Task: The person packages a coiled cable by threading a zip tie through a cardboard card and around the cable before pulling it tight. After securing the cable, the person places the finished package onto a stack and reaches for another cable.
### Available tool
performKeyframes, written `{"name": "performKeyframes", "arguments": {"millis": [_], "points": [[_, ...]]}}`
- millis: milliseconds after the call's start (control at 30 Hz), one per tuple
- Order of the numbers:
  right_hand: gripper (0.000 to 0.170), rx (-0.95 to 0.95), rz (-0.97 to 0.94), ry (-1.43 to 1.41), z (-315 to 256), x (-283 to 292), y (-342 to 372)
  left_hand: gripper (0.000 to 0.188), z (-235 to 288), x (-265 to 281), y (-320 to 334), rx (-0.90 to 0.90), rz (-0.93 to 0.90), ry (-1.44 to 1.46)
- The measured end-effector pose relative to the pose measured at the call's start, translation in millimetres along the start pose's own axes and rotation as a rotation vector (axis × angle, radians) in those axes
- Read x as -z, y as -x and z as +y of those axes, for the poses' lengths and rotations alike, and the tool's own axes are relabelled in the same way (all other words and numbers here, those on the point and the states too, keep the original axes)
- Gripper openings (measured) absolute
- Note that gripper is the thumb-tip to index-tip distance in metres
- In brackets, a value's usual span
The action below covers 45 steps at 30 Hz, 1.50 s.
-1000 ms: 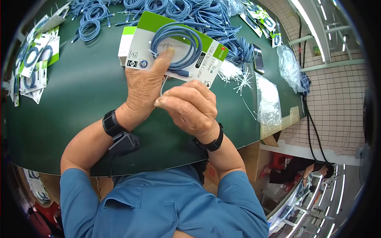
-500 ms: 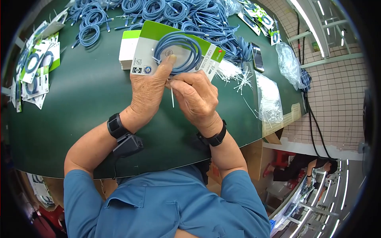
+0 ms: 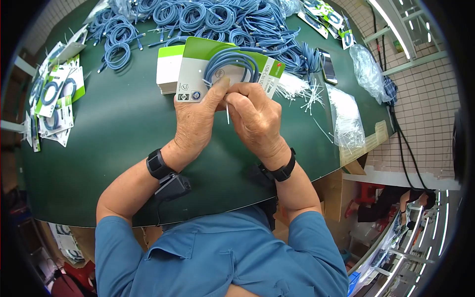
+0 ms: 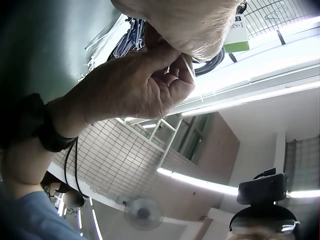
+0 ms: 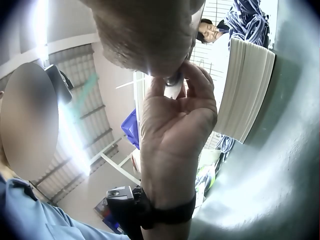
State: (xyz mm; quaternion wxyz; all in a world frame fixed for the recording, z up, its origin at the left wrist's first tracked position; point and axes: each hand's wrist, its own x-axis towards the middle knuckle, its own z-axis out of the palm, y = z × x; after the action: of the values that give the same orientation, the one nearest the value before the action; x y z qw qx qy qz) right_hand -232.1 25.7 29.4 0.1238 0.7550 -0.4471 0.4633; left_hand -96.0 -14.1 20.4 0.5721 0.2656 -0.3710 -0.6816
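In the head view my left hand [image 3: 194, 119] grips a green and white retail card [image 3: 190, 69] by its lower edge, thumb pressed on the front. A coiled blue USB-C cable [image 3: 211, 65] lies against the card's face. My right hand [image 3: 258, 119] is close beside the left thumb, its fingertips pinching a thin white cable tie [image 3: 228, 115] at the card's lower edge. The tie's tail hangs down below the fingers. In the right wrist view the right hand [image 5: 175, 117] has its thumb and fingers bent together beneath the left hand [image 5: 147, 37].
Behind the card stands a stack of blank cards [image 3: 166, 74]. Coiled blue cables [image 3: 193, 17] heap along the back. Loose white ties [image 3: 292, 86], a phone [image 3: 328, 68] and a plastic bag of ties [image 3: 346, 119] lie at the right. Carded cables [image 3: 51, 94] pile at the left.
My right hand has moved up from below the card to its lower edge, where it pinches the tie. The tie's tail now points down. My left hand keeps its grip on the card.
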Motion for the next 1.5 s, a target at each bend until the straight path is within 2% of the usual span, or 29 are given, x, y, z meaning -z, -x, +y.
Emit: {"name": "performKeyframes", "arguments": {"millis": [200,367,633,733,867,967,1233,1500], "points": [[0.025,-0.048,-0.015,0.019,-5,2,2,0.027,4,0,0,0.007,-0.034,-0.010],[0.025,-0.059,0.060,-0.006,-4,0,5,0.029,0,9,-5,-0.048,-0.118,-0.134],[0.020,0.041,0.193,-0.011,-8,-3,4,0.033,15,7,-12,-0.125,-0.160,-0.191],[0.028,0.044,0.164,-0.032,-9,1,5,0.033,14,6,-11,-0.132,-0.167,-0.181],[0.027,0.040,0.178,-0.062,-8,-2,9,0.035,12,5,-12,-0.124,-0.143,-0.176],[0.025,0.023,0.169,-0.077,-12,-1,9,0.045,13,4,-13,-0.139,-0.167,-0.201],[0.024,-0.003,0.184,-0.153,-17,-1,10,0.041,18,-1,-9,-0.069,-0.124,-0.163],[0.025,-0.030,0.184,-0.169,-21,2,11,0.042,18,-3,-8,-0.092,-0.149,-0.110]]}}
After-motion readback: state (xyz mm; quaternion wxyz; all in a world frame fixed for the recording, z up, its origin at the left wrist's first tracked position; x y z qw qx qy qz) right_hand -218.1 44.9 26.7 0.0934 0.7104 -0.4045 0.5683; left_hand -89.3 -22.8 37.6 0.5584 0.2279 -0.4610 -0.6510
